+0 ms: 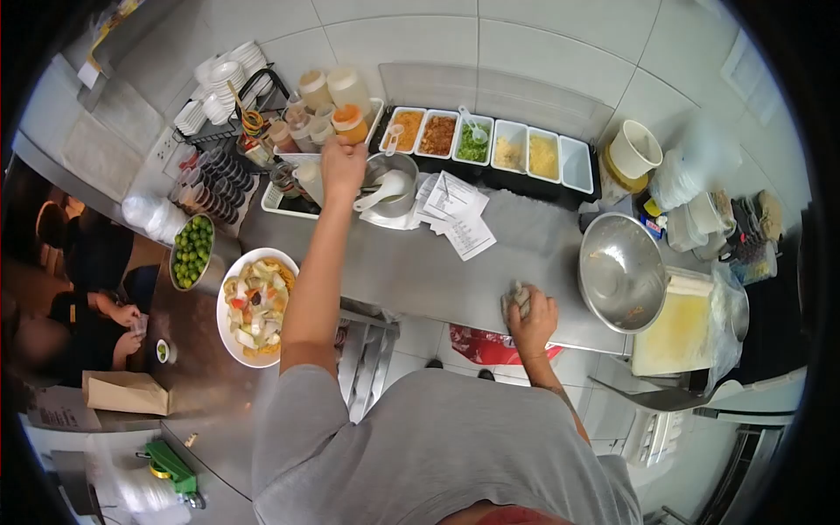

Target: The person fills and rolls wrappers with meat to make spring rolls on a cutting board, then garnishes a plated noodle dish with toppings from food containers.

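My left hand [343, 166] is raised at the near side of the bottles and tubs, its fingers closed; what they hold, if anything, is hidden. Just behind it stands an orange-topped container [350, 124], and to its right a metal pot [404, 194] holds a white ladle [385, 188]. My right hand [534, 325] is closed on a grey cloth [516, 302] at the counter's front edge. Under my left forearm's left side, a white bowl of food [224, 308] sits on the side counter.
Topping trays [455, 137] line the back, with paper slips [462, 214] before them. A steel bowl [621, 273] and yellow cutting board [674, 332] are right. Green limes [192, 252] and a paper bag [128, 393] are left, near another person's hands [129, 325].
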Motion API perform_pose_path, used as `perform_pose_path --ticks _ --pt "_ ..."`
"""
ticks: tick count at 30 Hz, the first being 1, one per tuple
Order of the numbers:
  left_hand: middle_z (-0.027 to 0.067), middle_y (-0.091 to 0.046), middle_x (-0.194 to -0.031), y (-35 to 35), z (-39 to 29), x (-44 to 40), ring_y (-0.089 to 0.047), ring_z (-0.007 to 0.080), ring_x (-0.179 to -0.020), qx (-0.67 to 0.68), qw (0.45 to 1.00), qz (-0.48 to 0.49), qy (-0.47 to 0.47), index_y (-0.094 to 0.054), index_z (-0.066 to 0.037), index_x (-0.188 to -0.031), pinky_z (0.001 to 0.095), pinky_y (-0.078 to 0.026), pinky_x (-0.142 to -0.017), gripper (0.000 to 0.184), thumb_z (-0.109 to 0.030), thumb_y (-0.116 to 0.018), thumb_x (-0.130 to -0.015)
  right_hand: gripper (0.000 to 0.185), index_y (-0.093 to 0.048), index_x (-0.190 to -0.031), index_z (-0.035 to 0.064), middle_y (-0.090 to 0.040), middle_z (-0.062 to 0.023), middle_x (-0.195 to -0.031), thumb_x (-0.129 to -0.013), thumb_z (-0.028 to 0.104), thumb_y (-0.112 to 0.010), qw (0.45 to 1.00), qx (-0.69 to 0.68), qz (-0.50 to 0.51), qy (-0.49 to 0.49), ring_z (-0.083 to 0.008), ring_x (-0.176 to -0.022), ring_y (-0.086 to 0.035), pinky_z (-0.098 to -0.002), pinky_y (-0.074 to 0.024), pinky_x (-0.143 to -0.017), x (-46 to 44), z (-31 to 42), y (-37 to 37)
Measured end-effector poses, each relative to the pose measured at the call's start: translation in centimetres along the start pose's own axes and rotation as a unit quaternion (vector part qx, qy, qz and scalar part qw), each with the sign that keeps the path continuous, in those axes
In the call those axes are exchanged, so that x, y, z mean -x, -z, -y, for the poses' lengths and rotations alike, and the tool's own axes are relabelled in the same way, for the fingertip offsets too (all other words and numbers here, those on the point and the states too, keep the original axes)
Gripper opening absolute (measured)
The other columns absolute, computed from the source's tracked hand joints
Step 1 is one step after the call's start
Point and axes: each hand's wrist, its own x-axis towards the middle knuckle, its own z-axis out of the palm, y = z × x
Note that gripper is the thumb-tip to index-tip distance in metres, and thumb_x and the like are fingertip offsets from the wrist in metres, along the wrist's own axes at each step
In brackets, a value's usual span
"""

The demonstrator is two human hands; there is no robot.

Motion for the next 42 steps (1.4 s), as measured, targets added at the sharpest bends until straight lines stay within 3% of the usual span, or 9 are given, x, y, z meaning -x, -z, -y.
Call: perform_pose_path --ticks 3,6,9,15,21,33,38,40,42 --pt "0.0287 -0.058 -0.108 -2.7 4.9 -5.0 -0.054 0.0387 -0.106 -0.133 0.986 -0.1 0.023 -0.053 0.013 -0.101 0.0415 -0.045 -0.09 0.046 -0.023 -0.067 -0.076 0.044 -0.059 -0.107 0.0097 -0.061 -0.0084 -0.094 -0.066 0.018 -0.071 1.0 -0.007 -0.001 0.013 -0.0299 -0.082 -0.052 -0.0418 -0.0407 -0.074 0.2 -0.6 -0.4" --pt "0.0317 -0.048 -0.122 -4.2 9.0 -9.6 -0.042 0.0435 -0.118 -0.132 0.979 -0.024 0.151 -0.05 0.017 -0.104 0.0443 -0.039 -0.1 0.055 -0.025 -0.068 -0.072 0.046 -0.058 -0.109 0.0098 -0.061 -0.0077 -0.095 -0.066 0.02 -0.071 1.0 -0.01 0.014 0.02 -0.0298 -0.083 -0.052 -0.0416 -0.0399 -0.074 0.2 -0.7 -0.3" --pt "0.0292 -0.046 -0.125 -5.3 8.5 -9.9 -0.041 0.0435 -0.119 -0.209 0.95 -0.049 0.226 -0.042 0.017 -0.115 0.0446 -0.037 -0.102 0.067 -0.027 -0.068 -0.071 0.046 -0.058 -0.109 0.0096 -0.06 -0.008 -0.095 -0.067 0.021 -0.071 1.0 -0.012 0.02 0.018 -0.0297 -0.083 -0.052 -0.0412 -0.0395 -0.074 0.1 -0.5 0.0" --pt "0.0249 -0.042 -0.131 -6.2 10.9 -10.3 -0.037 0.0414 -0.124 -0.095 0.952 -0.15 0.25 -0.03 0.009 -0.128 0.0436 -0.034 -0.106 0.081 -0.024 -0.073 -0.068 0.044 -0.058 -0.108 0.009 -0.061 -0.0082 -0.095 -0.067 0.021 -0.07 1.0 -0.01 0.015 0.014 -0.0294 -0.082 -0.052 -0.0412 -0.0394 -0.074 0.1 -0.5 -0.2" --pt "0.0183 -0.045 -0.133 -5.0 11.0 -10.1 -0.034 0.0313 -0.131 -0.014 0.972 -0.104 0.212 -0.036 0.0 -0.129 0.0448 -0.029 -0.109 0.087 -0.025 -0.082 -0.059 0.043 -0.059 -0.108 0.0089 -0.061 -0.0077 -0.095 -0.068 0.019 -0.069 1.0 -0.015 0.0 0.023 -0.0287 -0.083 -0.052 -0.0403 -0.0401 -0.074 -0.1 -0.1 0.0" --pt "0.0176 -0.055 -0.126 -4.7 8.9 -8.6 -0.053 0.0339 -0.116 -0.078 0.976 -0.153 0.131 -0.044 -0.009 -0.127 0.0502 -0.03 -0.103 0.08 -0.028 -0.082 -0.059 0.041 -0.059 -0.106 0.009 -0.06 -0.0075 -0.094 -0.068 0.018 -0.07 0.999 -0.016 0.002 0.031 -0.0283 -0.082 -0.052 -0.0405 -0.04 -0.073 -0.2 -0.2 0.3" --pt "0.0205 -0.059 -0.11 -0.4 3.9 -9.1 -0.058 0.0336 -0.101 -0.054 0.944 -0.311 -0.092 -0.048 0.001 -0.113 0.0395 -0.043 -0.091 0.066 -0.022 -0.081 -0.061 0.043 -0.059 -0.109 0.0085 -0.06 -0.0079 -0.092 -0.069 0.019 -0.07 0.999 -0.012 0.009 0.044 -0.0288 -0.082 -0.052 -0.0412 -0.0394 -0.072 0.2 -0.5 -0.1" --pt "0.0191 -0.056 -0.108 3.1 2.8 -10.2 -0.055 0.0328 -0.098 0.153 0.933 -0.29 -0.147 -0.045 0.004 -0.11 0.0413 -0.043 -0.089 0.065 -0.024 -0.081 -0.062 0.043 -0.058 -0.11 0.0083 -0.059 -0.0079 -0.092 -0.069 0.019 -0.069 0.998 -0.018 0.02 0.05 -0.029 -0.083 -0.052 -0.0414 -0.0392 -0.072 0.1 -0.6 0.0" --pt "0.0152 -0.058 -0.103 7.4 -2.3 -6.7 -0.057 0.0219 -0.09 0.266 0.919 -0.247 -0.155 -0.046 0.004 -0.106 0.0329 -0.047 -0.079 0.056 -0.017 -0.08 -0.067 0.043 -0.058 -0.11 0.0086 -0.059 -0.0079 -0.092 -0.07 0.02 -0.069 0.998 -0.03 0.032 0.047 -0.0294 -0.083 -0.051 -0.0416 -0.0393 -0.073 0.0 -0.5 0.3"
